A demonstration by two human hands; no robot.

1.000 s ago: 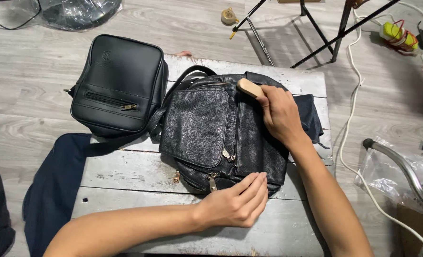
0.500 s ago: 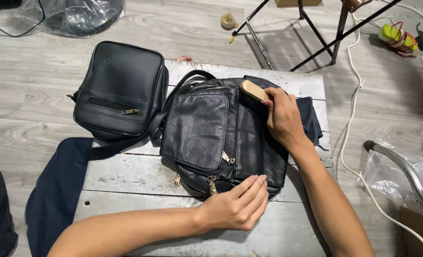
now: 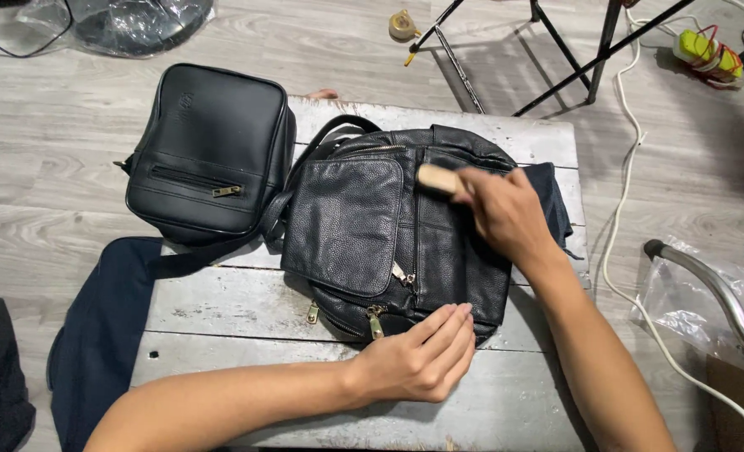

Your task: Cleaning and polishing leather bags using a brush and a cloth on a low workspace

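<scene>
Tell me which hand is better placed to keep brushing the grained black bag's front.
Right. The right hand already grips the wooden brush on the grained black bag, while the left hand lies flat on its lower edge, probably steadying it.

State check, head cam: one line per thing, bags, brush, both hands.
Pebbled bag: lying flat on table, front flap down, zippers look shut.
Smooth bag: lying flat, overhanging table's left edge, front zipper shut.
Brush: gripped in right hand, on the pebbled bag.
Right hand: closed on brush.
Left hand: flat, pressing pebbled bag's lower edge.
Dark cloth: draped off table's left side.
</scene>
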